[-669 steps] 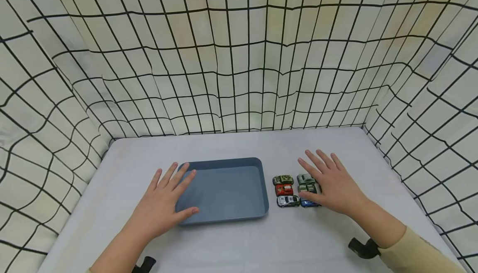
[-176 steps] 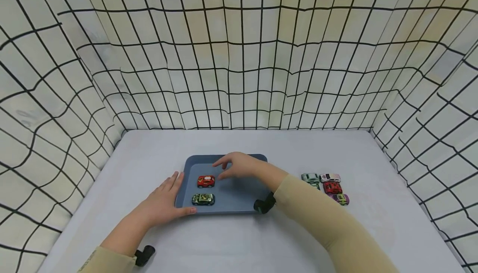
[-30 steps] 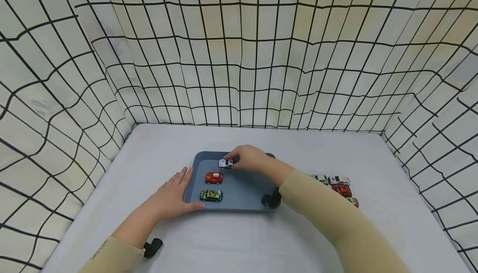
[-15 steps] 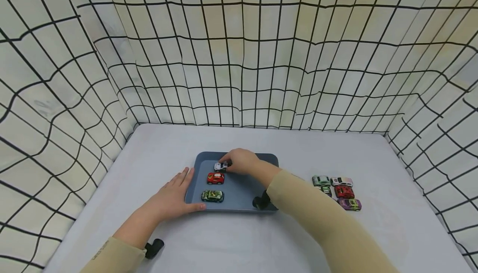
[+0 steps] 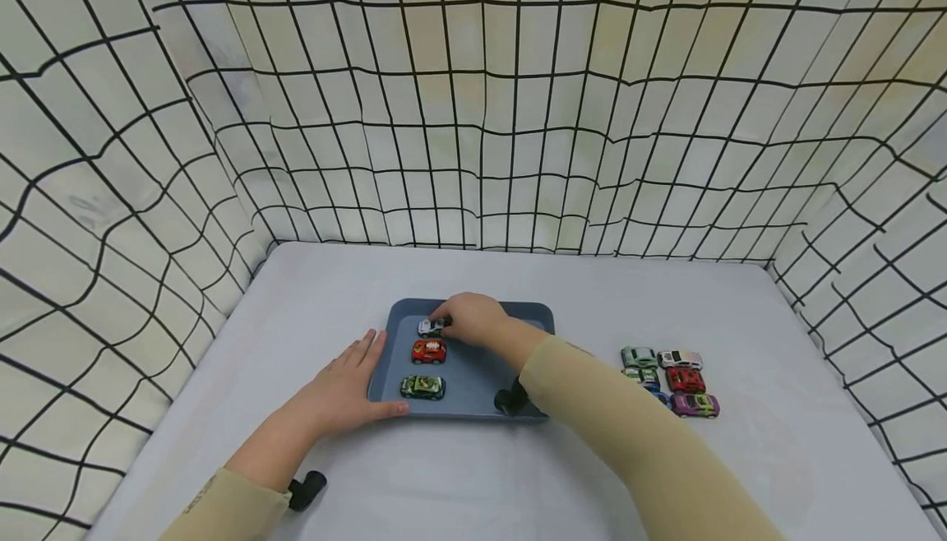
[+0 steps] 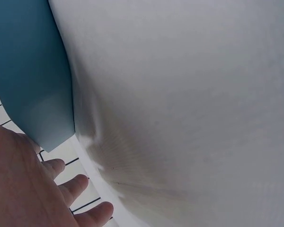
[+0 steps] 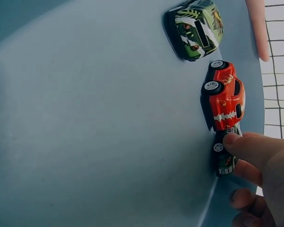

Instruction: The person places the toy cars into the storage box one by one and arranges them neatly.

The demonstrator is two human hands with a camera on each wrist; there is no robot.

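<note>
Left of centre in the head frame, the left hand (image 5: 340, 389) has its grip released, straight fingers along the left edge of the blue tray (image 5: 473, 385). Inside that edge sit a camouflage car (image 5: 422, 387), a red car (image 5: 429, 351) above it and, uppermost, a white-and-black car (image 5: 427, 328), pinched in the right hand's (image 5: 473, 317) grip. Right of centre, a purple car (image 5: 695, 406) and others cluster on the desk (image 5: 414, 483).
</note>
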